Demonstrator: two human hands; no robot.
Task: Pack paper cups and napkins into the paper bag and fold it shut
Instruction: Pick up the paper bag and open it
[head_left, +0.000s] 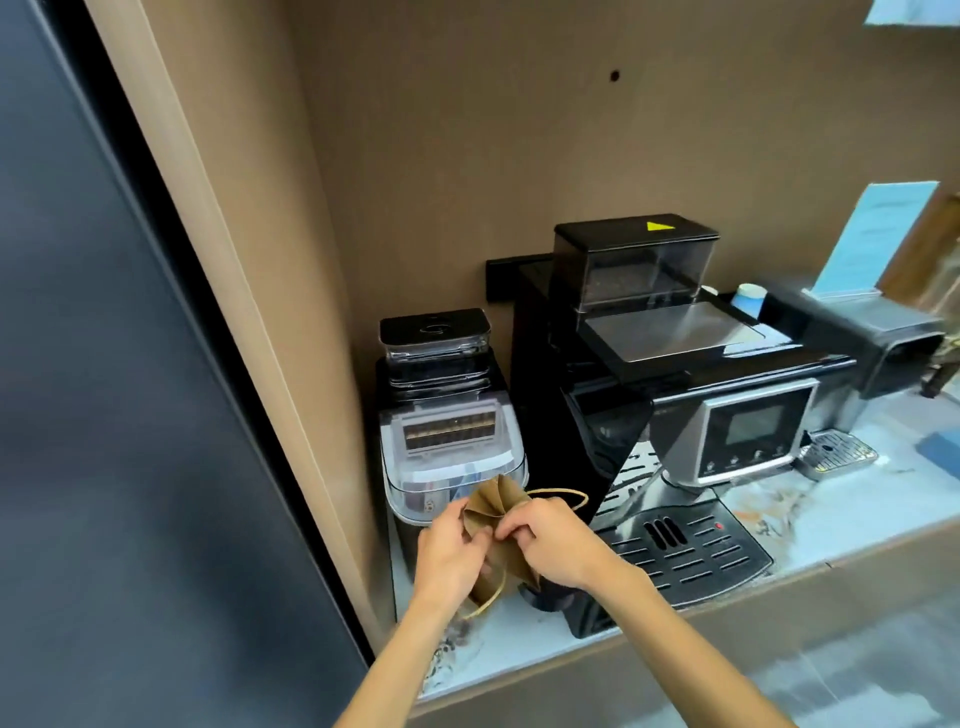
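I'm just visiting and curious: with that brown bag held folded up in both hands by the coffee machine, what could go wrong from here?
1. The paper bag is pinched still folded between the left hand and right hand; pulling it open hard could tear it.
2. A loose handle loop hangs near the coffee machine and might snag.

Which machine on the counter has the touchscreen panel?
The large black coffee machine, right of the paper bag; the smaller silver-lidded appliance beside it shows none.
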